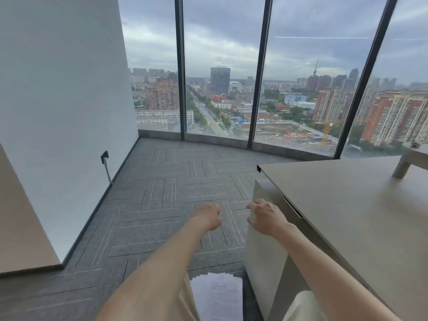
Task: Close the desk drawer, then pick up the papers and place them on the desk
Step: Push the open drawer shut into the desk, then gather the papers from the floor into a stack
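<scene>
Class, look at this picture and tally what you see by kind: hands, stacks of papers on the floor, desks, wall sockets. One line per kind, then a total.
Hands: 2, the left hand and the right hand
Stacks of papers on the floor: 1
Desks: 1, the desk
Wall sockets: 1, the wall socket
Total: 5

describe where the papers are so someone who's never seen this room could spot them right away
Start at the big beige desk on the right, then follow its side panel down to the grey carpet. The papers lie flat there, between the person's forearms at the bottom edge of view. They are the only white, printed sheets on the dark floor.
</scene>
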Available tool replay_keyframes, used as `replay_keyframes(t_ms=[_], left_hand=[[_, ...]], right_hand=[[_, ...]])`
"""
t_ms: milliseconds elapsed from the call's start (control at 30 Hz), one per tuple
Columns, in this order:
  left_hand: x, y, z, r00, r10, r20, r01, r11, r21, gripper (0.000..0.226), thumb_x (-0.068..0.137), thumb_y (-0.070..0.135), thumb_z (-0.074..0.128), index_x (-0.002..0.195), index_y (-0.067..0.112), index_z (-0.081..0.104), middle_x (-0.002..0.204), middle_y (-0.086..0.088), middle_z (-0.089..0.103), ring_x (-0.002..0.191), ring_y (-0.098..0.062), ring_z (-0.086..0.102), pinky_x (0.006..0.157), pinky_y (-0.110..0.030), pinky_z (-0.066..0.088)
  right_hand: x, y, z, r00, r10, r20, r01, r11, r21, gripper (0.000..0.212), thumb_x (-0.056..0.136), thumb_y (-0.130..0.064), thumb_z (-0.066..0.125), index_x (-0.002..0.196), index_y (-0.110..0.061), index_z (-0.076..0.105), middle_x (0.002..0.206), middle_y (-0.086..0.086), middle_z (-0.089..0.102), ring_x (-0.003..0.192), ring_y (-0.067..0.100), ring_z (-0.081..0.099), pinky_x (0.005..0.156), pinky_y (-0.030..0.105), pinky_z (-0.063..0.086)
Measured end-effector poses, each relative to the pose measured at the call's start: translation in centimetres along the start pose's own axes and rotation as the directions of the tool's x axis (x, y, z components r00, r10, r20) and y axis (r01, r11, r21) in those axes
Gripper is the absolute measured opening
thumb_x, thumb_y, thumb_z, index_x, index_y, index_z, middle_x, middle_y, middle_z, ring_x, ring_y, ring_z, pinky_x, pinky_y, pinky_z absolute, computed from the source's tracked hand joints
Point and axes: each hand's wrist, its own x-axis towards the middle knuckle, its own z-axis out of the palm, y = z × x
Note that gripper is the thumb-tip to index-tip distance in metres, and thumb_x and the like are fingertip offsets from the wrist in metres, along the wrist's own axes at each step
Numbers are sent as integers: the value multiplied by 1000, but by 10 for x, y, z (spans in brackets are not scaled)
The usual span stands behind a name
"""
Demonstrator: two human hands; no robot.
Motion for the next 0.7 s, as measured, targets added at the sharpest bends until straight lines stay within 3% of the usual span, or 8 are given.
replay_keyframes(t_ms=[100,233,467,700], left_hand=[[-14,-13,9,1000,-15,-10,15,999,-29,20,93,18,46,107,11,57,115,-11,62,93,-26,55,75,-33,43],[-26,-36,26,995,-95,34,98,990,-97,22,91,17,48,109,11,59,112,-11,61,92,-25,55,77,-34,46],[-5,-81,68,960,-243,140,261,956,-132,33,92,20,48,122,9,55,125,-14,59,109,-31,59,87,-38,50],[61,-117,127,906,-382,181,416,879,-232,57,89,40,53,136,10,44,135,-14,55,121,-32,54,96,-45,50]], right_hand=[[-4,-14,9,999,-25,42,25,1000,5,51,94,-33,54,142,-19,51,146,13,50,128,35,54,107,44,42],[2,-28,26,992,-66,105,66,998,2,53,96,-35,54,146,-18,47,149,11,48,133,32,50,108,45,42],[55,-33,83,961,-95,258,88,995,38,56,96,-38,53,148,-19,43,152,12,42,137,32,45,110,46,41],[140,-16,181,886,-49,461,14,997,79,60,96,-39,52,150,-20,37,155,15,36,137,35,43,109,46,42]])
